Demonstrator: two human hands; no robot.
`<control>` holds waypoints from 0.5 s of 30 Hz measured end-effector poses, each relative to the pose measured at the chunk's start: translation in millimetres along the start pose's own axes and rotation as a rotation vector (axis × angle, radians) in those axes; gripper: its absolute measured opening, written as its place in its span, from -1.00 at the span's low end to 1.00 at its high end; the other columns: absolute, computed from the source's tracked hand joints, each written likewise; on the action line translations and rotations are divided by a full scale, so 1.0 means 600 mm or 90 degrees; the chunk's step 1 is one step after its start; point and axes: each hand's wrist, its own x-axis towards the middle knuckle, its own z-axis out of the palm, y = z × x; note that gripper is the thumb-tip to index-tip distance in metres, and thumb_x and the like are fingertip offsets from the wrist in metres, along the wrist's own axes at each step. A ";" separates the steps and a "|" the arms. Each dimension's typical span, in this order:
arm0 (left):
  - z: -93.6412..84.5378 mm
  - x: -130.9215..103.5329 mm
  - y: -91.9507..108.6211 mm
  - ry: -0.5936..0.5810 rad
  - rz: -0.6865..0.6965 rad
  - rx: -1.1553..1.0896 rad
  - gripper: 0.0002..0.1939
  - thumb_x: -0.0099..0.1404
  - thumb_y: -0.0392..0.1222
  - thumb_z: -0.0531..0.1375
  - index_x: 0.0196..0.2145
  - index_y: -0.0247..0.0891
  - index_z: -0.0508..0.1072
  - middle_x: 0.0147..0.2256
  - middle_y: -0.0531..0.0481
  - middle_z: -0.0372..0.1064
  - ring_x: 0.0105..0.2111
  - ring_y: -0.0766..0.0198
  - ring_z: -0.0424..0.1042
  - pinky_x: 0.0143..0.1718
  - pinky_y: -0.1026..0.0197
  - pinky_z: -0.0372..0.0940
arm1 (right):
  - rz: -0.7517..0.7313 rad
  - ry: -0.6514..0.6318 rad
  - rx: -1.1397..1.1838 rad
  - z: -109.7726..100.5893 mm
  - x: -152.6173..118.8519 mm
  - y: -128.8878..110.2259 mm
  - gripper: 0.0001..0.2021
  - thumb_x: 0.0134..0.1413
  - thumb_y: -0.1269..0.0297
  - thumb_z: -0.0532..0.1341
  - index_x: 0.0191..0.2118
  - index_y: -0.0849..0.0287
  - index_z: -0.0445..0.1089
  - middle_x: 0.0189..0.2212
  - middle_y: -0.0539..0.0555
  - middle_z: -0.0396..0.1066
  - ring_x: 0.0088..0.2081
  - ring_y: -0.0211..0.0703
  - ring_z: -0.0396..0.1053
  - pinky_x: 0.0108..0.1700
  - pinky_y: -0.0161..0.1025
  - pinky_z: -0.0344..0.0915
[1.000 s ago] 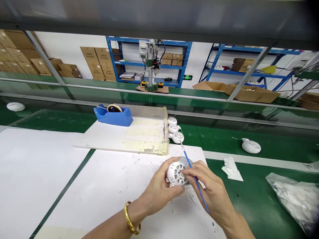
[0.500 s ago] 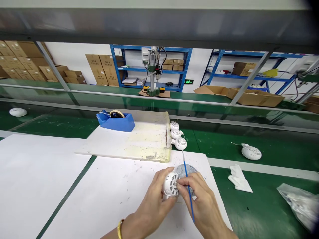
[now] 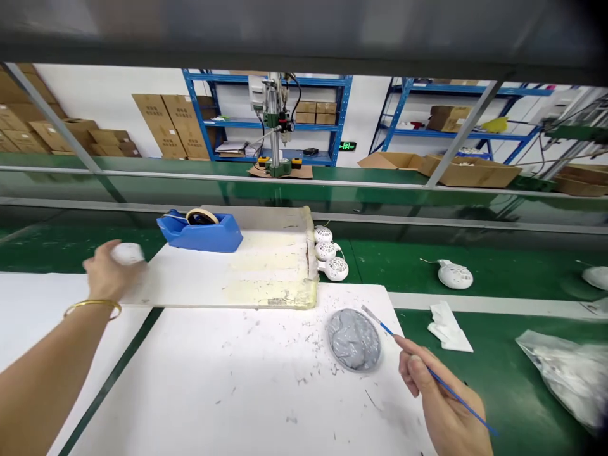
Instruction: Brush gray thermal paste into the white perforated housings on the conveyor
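My left hand [image 3: 111,272] is stretched out to the far left, its fingers round a white rounded piece [image 3: 127,254], slightly blurred, above the edge of the paper and the green surface. In my right hand [image 3: 441,392] is a thin blue brush [image 3: 449,387], its tip pointing up and left. That tip is just right of a round dish of grey paste [image 3: 354,340] on the white paper [image 3: 228,380]. Three white perforated pieces [image 3: 336,268] stand in a row against the right edge of a pale board [image 3: 270,272].
A blue tape dispenser [image 3: 202,233] stands on the board's back left. To the right are another white piece [image 3: 455,276], a folded tissue [image 3: 450,329] and a clear plastic bag [image 3: 570,380]. A metal rail [image 3: 304,182] crosses behind.
My left hand has moved away to the far left with the white piece. My right hand has drawn back to the right with the brush, uncovering the grey paste. The view has shifted slightly.
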 end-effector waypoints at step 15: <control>0.221 -0.152 0.359 -0.446 0.565 -0.132 -0.56 0.29 -0.31 0.04 0.11 -0.11 0.26 0.25 -0.07 -0.06 0.21 0.08 0.02 0.19 -0.01 0.06 | 0.118 0.138 0.021 0.013 0.031 0.024 -0.67 0.02 -0.01 0.22 -0.30 0.20 0.41 -0.26 0.15 0.47 -0.29 -0.07 0.44 -0.13 -0.07 0.37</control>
